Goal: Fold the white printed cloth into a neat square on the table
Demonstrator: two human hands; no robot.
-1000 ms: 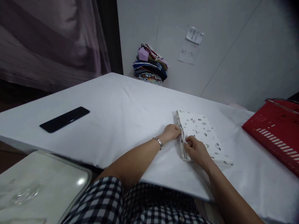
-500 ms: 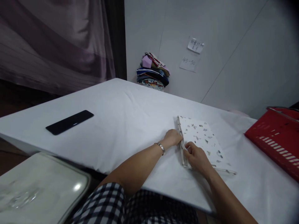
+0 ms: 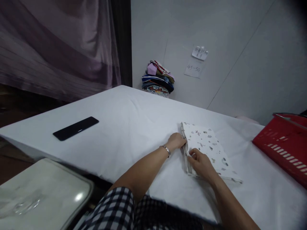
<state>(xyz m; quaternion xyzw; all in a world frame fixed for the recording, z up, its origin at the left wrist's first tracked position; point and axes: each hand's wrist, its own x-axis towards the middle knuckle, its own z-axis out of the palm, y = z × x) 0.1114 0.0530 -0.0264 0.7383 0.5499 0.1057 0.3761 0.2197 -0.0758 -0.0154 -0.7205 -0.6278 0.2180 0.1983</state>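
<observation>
A folded white cloth (image 3: 211, 147) printed with small motifs lies on the white-covered table (image 3: 134, 127), right of centre. At its left folded edge is my left hand (image 3: 177, 140), fingers closed on the layers; a silver bracelet circles that wrist. Closer to me on the same edge, my right hand (image 3: 200, 161) pinches the cloth between thumb and fingers. The fingertips of the left hand are partly hidden by the fold. Both forearms reach in from the near side of the table.
A black flat slab (image 3: 75, 128) lies at the table's left. A red basket (image 3: 283, 147) stands at the right. Beyond the far edge is a stack of folded fabrics (image 3: 158, 78) by the wall. A pale glossy surface (image 3: 48, 191) sits low at the near left.
The view has tilted slightly, so everything sits a little lower in it. Both hands stay at the cloth's left edge with hardly any movement.
</observation>
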